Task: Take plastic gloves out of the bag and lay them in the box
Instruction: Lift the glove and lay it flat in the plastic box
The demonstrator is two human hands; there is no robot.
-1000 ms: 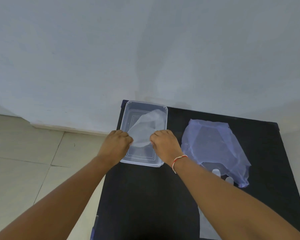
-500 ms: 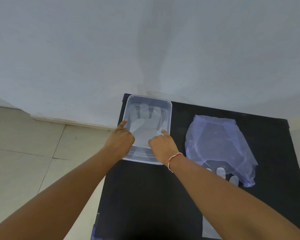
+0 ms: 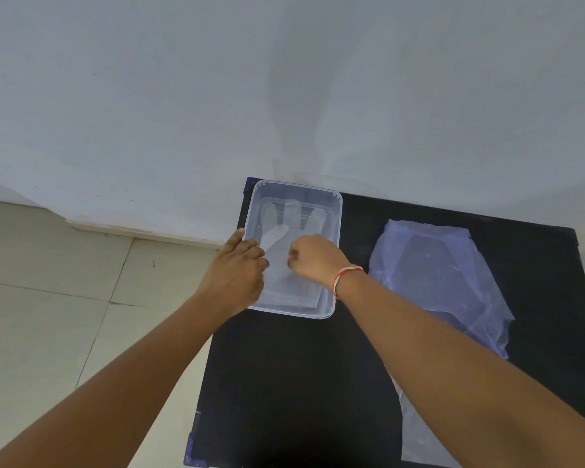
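Observation:
A clear plastic box (image 3: 331,211) stands at the far left corner of the black table. One translucent plastic glove (image 3: 293,216) lies flat inside it, fingers pointing away from me. My left hand (image 3: 237,270) straddles the box's left wall, thumb outside and curled fingers inside at the glove's edge. My right hand (image 3: 314,258), with a red-and-white thread at the wrist, is curled into a fist over the glove's palm; I cannot see whether it pinches the film. The bluish translucent bag (image 3: 446,275) lies flat to the right of the box.
The black table (image 3: 284,383) stands against a pale wall (image 3: 284,96), with a tiled floor (image 3: 48,298) to its left. A sheet of clear plastic (image 3: 419,437) lies near the front right, partly under my right forearm.
The glove went from bunched between both hands to spread flat in the box. My right fingers have since curled into a fist, and my left hand has moved onto the box's left wall.

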